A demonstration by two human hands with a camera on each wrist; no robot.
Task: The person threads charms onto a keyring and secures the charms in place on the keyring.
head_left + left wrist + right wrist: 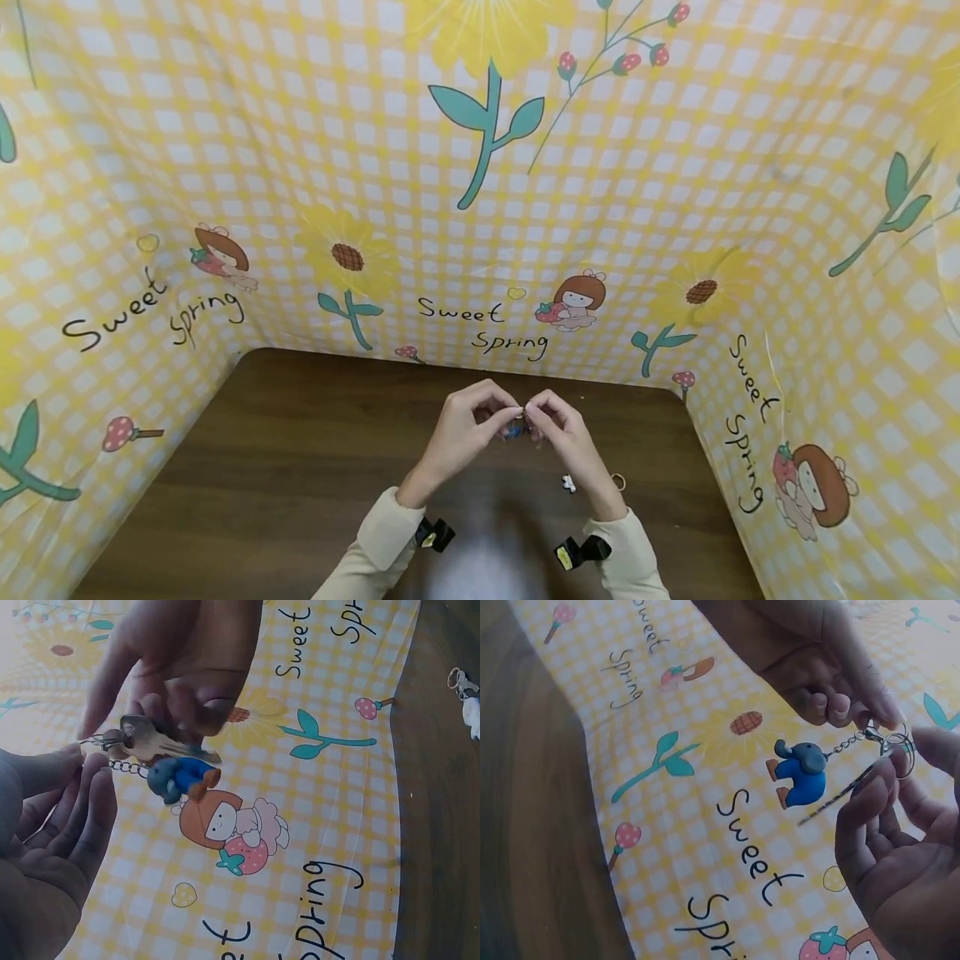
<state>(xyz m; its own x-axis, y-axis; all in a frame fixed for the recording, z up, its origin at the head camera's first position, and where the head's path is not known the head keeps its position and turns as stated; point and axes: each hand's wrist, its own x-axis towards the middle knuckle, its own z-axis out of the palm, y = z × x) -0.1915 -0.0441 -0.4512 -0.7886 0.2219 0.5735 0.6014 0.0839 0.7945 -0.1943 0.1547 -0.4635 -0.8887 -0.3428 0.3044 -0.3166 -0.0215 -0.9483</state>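
Observation:
My left hand (468,425) and right hand (558,425) meet fingertip to fingertip above the table. Between them is a small metal key ring (898,746). From the ring, by a short chain, hangs a blue and grey elephant keychain (802,776); the left thumb and fingers pinch it at its clasp end. A silver key (169,742) hangs beside the elephant, its head at the ring by the right fingertips, which pinch it there. Fingers partly hide where the key and ring meet.
On the brown table (300,467) lie a small white charm (568,483) and a gold-coloured ring (618,482), close to the right forearm. A yellow checked cloth (375,167) with printed flowers stands around the table's back and sides.

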